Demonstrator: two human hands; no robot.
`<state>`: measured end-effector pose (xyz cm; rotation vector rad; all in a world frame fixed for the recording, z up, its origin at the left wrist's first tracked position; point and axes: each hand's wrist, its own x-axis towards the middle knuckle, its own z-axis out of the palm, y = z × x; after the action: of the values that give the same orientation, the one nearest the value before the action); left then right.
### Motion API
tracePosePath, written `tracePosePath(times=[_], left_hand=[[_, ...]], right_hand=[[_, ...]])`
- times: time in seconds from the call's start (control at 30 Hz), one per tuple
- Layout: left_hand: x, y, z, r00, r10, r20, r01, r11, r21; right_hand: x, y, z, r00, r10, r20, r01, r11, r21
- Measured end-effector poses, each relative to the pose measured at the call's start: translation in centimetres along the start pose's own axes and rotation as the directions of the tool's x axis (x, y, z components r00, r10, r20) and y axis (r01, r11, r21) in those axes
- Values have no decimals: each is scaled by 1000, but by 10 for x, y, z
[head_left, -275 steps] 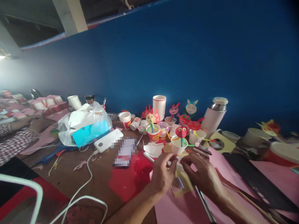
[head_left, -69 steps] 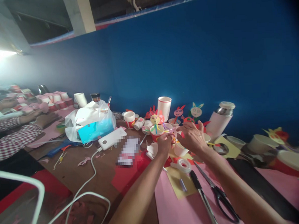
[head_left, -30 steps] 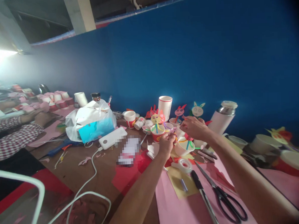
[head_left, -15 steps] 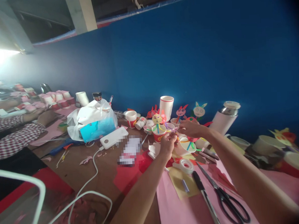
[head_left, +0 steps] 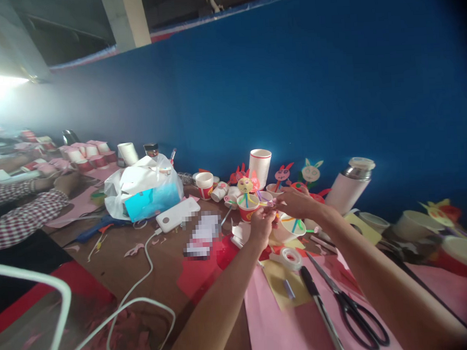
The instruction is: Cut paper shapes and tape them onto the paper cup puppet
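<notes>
Now, the right hand point(head_left: 303, 202) has come down towards the left hand point(head_left: 262, 228), narrowing the gap — this brings both sets of fingertips to one small spot among the decorated cups. Left hand: fingers bent and pinched together; whether they grip anything cannot be told. Right hand: palm down, partly closed, fingertips beside the left's; any held piece is hidden. The white cup with coloured straws point(head_left: 291, 229) stands upright beyond the pink sheet's far edge, just right of the left fingers and below the right hand. The red cup with the yellow face point(head_left: 249, 210) stands beyond the left hand, towards the far edge of the table point(head_left: 171, 264). Nearer — by the yellow paper's point(head_left: 281, 292) far right corner — lies the tape roll point(head_left: 291, 258); scissors point(head_left: 345, 301) rest on the pink sheet point(head_left: 264, 319).
</notes>
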<state>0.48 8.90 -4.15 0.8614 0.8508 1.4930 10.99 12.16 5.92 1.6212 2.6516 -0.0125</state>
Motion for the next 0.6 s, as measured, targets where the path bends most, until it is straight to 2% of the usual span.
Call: tracePosePath(times=[0.6], left_hand=[[-2, 1, 3, 1000, -3, -10, 3, 1000, 2]], right_hand=[[-4, 1, -4, 1000, 7, -14, -7, 1000, 0]])
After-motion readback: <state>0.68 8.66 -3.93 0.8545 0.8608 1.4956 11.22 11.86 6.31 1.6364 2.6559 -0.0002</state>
